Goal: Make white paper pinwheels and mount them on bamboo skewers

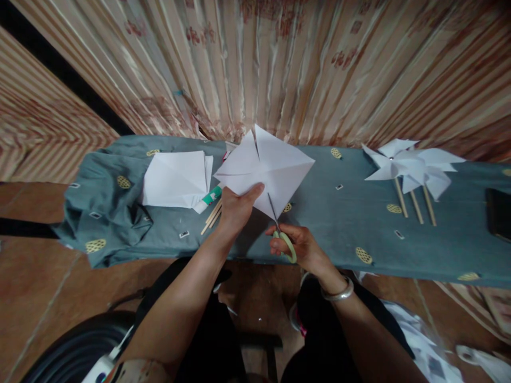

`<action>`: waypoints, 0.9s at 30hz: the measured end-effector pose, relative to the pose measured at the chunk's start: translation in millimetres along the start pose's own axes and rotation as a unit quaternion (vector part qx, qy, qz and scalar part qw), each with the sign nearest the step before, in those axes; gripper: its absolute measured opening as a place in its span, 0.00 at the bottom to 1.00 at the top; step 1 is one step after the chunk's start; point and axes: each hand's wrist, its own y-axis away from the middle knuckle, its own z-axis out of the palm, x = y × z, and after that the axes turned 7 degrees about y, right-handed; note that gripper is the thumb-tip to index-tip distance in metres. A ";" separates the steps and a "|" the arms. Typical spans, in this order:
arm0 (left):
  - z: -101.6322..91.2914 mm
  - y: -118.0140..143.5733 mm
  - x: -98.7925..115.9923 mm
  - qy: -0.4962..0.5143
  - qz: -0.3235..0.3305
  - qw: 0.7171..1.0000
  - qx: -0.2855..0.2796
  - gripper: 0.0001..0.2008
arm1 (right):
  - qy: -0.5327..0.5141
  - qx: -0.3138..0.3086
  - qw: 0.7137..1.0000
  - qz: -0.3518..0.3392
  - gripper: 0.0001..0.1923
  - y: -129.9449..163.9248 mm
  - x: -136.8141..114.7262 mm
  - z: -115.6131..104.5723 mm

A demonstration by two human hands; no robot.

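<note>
A square sheet of white paper (285,159), turned corner-down, is held above the cloth by my left hand (238,207), thumb on top. Slits run inward from its top and left corners. My right hand (297,246) grips light green-handled scissors (288,247), and their blades lie at the paper's bottom corner, pointing toward its middle. Left of my left hand sits a stack of white paper (175,178). Close to that hand are a green and white glue stick (209,198) and several thin wooden sticks (211,218), partly hidden by the hand.
White paper pinwheels (411,165) on wooden sticks lie to the right on the grey-green cloth (327,223). A dark object (498,213) rests at the far right edge. Behind the table hangs a pleated curtain (279,69). White papers (427,340) lie low at the right.
</note>
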 end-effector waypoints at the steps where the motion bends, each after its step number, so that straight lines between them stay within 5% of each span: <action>1: 0.7 1.3 -0.7 0.008 0.003 1.000 -0.005 0.12 | -0.003 0.003 1.000 -0.004 0.25 -0.3 0.4 -0.1; 27: 1.9 9.3 -8.8 0.019 -0.017 1.000 -0.017 0.27 | -0.031 0.057 0.997 -0.034 0.25 -6.0 8.0 0.6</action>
